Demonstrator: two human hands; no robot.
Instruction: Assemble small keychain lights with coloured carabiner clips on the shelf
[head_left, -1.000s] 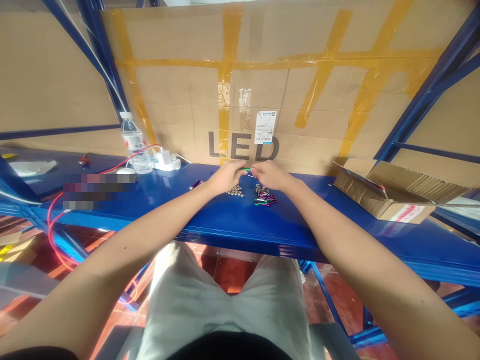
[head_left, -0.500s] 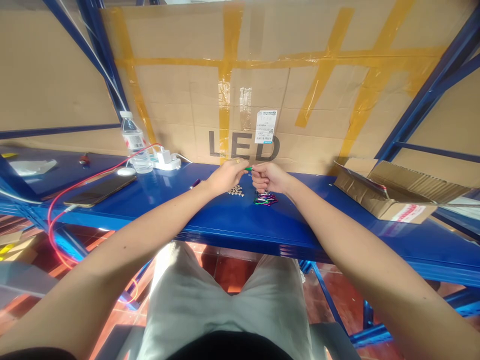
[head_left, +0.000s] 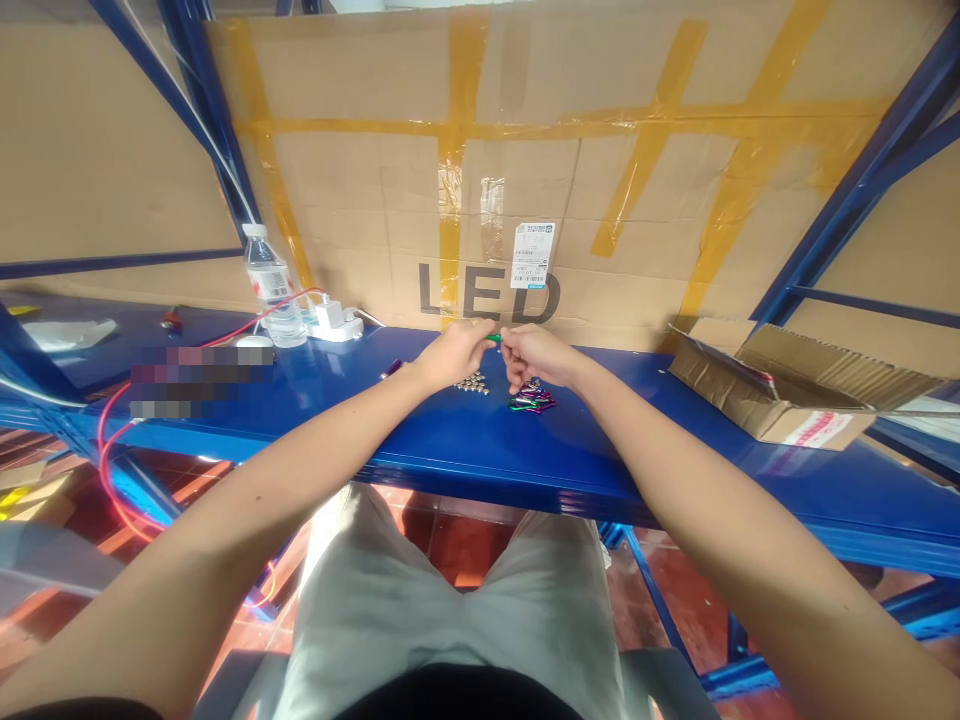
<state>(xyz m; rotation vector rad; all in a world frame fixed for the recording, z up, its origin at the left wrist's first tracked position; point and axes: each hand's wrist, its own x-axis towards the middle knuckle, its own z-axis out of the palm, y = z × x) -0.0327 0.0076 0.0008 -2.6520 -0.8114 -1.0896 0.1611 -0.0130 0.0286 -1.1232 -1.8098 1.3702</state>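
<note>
My left hand [head_left: 452,354] and my right hand [head_left: 536,356] meet fingertip to fingertip above the blue shelf [head_left: 465,440]. Between them is a small green piece [head_left: 493,338], pinched by my left fingers and touched by my right fingers. Both hands are closed in a pinch. Under my left hand lies a heap of small silver metal parts [head_left: 472,381]. Under my right hand lies a pile of coloured clips [head_left: 531,400], green and purple.
A taped cardboard sheet marked LED [head_left: 487,292] stands behind the shelf. A water bottle [head_left: 268,285] and a white charger block [head_left: 330,320] with a red cable [head_left: 112,440] sit at the left. An open cardboard box [head_left: 795,385] lies at the right. A purple piece [head_left: 391,368] lies left of my hands.
My right hand dipped and turned half a second ago, then came back up to the green piece. My left hand has hardly moved.
</note>
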